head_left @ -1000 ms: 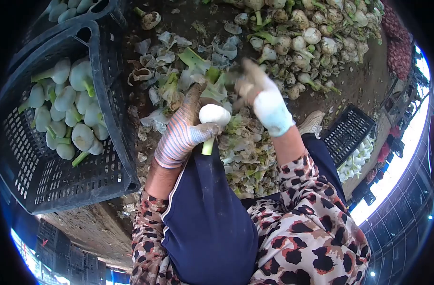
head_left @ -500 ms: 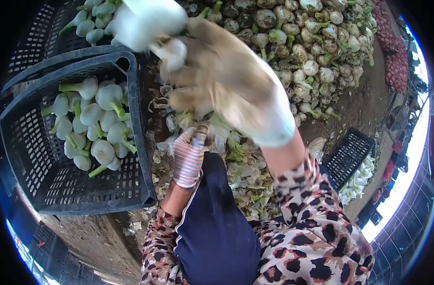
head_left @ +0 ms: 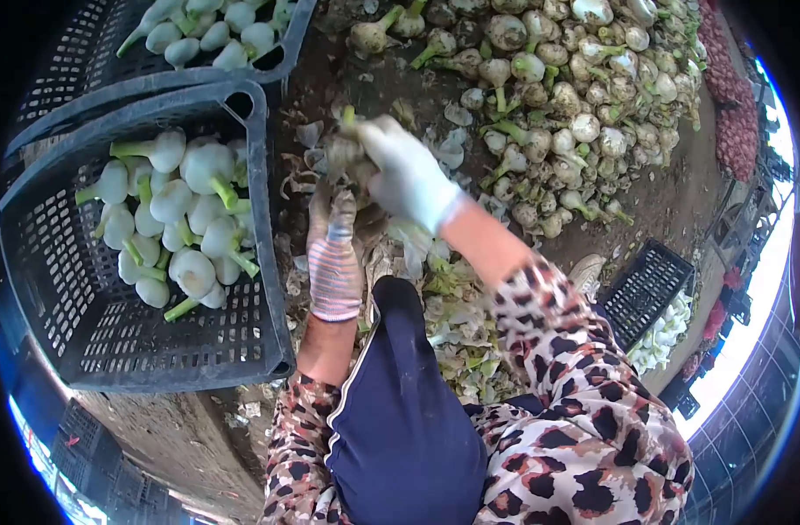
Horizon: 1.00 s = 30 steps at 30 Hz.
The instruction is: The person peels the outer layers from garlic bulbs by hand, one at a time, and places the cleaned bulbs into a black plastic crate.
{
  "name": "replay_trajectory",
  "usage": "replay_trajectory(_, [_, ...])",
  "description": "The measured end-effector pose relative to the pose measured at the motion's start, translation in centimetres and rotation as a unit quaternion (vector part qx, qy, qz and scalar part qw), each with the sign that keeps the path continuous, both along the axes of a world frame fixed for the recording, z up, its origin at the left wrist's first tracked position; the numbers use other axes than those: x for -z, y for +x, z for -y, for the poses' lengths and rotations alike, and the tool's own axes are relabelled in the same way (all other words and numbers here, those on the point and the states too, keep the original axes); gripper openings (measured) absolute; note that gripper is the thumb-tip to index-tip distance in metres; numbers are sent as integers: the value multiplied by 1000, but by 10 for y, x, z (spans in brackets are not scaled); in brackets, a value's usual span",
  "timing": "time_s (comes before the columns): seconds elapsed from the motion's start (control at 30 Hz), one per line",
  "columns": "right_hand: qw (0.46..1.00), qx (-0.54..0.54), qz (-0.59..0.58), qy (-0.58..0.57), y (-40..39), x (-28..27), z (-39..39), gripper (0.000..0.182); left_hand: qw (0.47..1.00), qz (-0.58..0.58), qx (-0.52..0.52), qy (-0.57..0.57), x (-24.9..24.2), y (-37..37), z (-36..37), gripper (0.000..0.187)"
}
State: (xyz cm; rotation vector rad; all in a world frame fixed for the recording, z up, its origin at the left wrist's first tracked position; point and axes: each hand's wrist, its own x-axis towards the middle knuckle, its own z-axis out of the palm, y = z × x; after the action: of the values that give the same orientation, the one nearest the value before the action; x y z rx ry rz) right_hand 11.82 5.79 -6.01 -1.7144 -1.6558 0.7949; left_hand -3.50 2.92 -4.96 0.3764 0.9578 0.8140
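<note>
My left hand, in a striped glove, is closed around the lower side of a garlic bulb above my left knee. The bulb looks dull and dirty, with a short green stem end on top; motion blurs its outline. From the right, my right hand in a white glove grips the same bulb near its stem. Its fingers are partly hidden and smeared. To the left stands a black plastic crate with several clean white garlic bulbs inside.
A second crate with white bulbs sits at the upper left. A large heap of unpeeled garlic spreads at the upper right. Peeled skins litter the ground. A small black crate and red net sacks are at the right.
My right hand has dropped from near the upper crate to my left hand, and the white bulbs it carried are out of it. My left hand has risen slightly with the dirty garlic bulb.
</note>
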Motion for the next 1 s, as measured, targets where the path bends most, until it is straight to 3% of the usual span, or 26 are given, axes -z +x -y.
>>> replay_trajectory(0.03, [999,-32,-16,-31,-2,-4,27,53,999,-13,20,22,6,-3,-2,58])
replay_trajectory(0.07, [998,-59,-7,15,-3,-21,45,51,999,-15,23,16,4,-6,2,58])
replay_trajectory(0.13, [999,-31,12,42,8,-25,69,46,992,-68,91,45,-3,-8,6,63])
replay_trajectory(0.17, [964,116,-222,-85,8,-39,76,40,998,-6,67,21,-4,-7,11,67])
replay_trajectory(0.2, [840,253,-435,-202,9,-55,79,36,997,-6,70,18,-10,-5,16,67])
replay_trajectory(0.27, [845,245,-434,-191,13,-62,83,36,985,-81,124,91,-24,-1,20,68])
replay_trajectory(0.3, [857,201,-436,-187,10,-62,84,40,962,-151,153,169,-18,1,23,67])
replay_trajectory(0.33, [867,156,-438,-181,9,-61,85,44,962,-151,156,167,-17,0,25,67])
replay_trajectory(0.4, [883,161,-416,-146,7,-49,91,50,863,-261,195,385,-17,0,26,68])
replay_trajectory(0.47, [771,198,-580,-174,5,-58,91,43,860,-269,191,390,-18,1,24,71])
replay_trajectory(0.5, [747,198,-604,-194,8,-61,91,36,843,-280,205,411,-22,-1,22,71])
replay_trajectory(0.53, [745,201,-605,-195,11,-62,93,36,826,-291,219,431,-25,-2,20,71])
replay_trajectory(0.6, [792,176,-521,-264,19,-61,95,32,822,-297,216,434,-28,-2,21,70])
replay_trajectory(0.7, [782,143,-563,-227,23,-59,98,29,917,-190,202,288,-34,-4,23,68])
replay_trajectory(0.73, [782,144,-562,-227,24,-59,99,29,917,-189,202,287,-38,-4,25,68])
replay_trajectory(0.8, [810,124,-523,-235,25,-58,102,27,967,-107,181,147,-45,-3,26,70])
replay_trajectory(0.87, [820,121,-518,-213,24,-52,107,24,979,-82,157,98,-50,-1,26,67])
replay_trajectory(0.93, [829,117,-513,-188,21,-52,108,22,978,-18,209,3,-48,-6,20,58])
replay_trajectory(0.97, [811,149,-529,-201,16,-56,110,19,977,62,197,-50,-42,-7,19,59])
replay_trajectory(1.0, [791,180,-544,-215,12,-59,110,17,977,61,196,-52,-37,-8,19,59])
